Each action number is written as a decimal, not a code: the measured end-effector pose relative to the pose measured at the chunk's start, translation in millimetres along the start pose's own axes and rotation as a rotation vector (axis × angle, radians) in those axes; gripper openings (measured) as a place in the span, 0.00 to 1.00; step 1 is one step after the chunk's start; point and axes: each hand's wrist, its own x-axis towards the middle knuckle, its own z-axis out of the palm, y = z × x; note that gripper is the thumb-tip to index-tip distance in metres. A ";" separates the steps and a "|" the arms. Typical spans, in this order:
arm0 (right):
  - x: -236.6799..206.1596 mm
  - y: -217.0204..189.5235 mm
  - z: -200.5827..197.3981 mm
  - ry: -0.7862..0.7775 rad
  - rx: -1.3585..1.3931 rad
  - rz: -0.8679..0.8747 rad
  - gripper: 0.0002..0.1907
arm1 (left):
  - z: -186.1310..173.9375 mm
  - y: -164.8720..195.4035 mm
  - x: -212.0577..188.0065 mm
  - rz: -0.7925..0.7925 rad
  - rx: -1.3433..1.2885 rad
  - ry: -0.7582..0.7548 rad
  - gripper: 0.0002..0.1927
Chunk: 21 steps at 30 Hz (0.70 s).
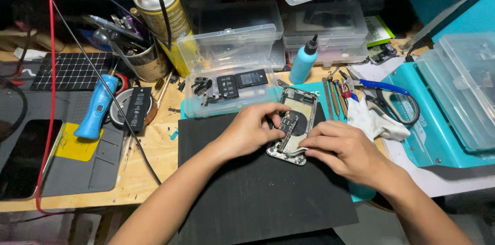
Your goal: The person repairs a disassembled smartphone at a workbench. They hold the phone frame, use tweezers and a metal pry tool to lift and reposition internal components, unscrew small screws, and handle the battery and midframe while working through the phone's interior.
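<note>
a: where does the phone [292, 125] lie?

b: on the black mat [258, 193], near its far edge, tilted with its top end away from the person. its back is off; the frame [282, 154], a dark round coil and small boards show inside.

a: what do the hands do?

b: the left hand [251, 130] rests on the phone's left side, its fingertips [278, 116] pinched narrow over a small part near the coil. what they hold, if anything, is too small to tell. the right hand [343, 148] presses flat on the lower right corner, fingers closed down on the frame, steadying it.

a: how far along does the work appear?

b: by judgement, well into disassembly or partway through rebuilding; the picture alone does not settle which. done: the shell is open and its inside bare. the clear tray [233, 90] just beyond the mat holds dark small parts and two flat modules, which look taken out of a phone. left: boards and the coil sit in the frame.

a: and the tools?

b: screwdrivers [335, 98], blue-handled pliers [384, 87] and a white cloth [372, 121] lie to the right, untouched; a blue bottle [303, 62] stands behind the phone.
</note>
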 end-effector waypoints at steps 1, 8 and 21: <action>2.0 -0.2 0.4 -0.008 -0.026 -0.018 0.09 | -0.3 -1.4 0.8 -0.003 0.002 0.001 0.27; 15.7 -5.4 -3.9 -0.072 -0.091 -0.066 0.08 | 0.5 -5.6 1.6 0.023 -0.003 0.011 0.26; 23.4 -3.8 -8.1 -0.128 -0.129 -0.084 0.09 | 3.1 -1.7 1.2 0.045 0.069 0.043 0.27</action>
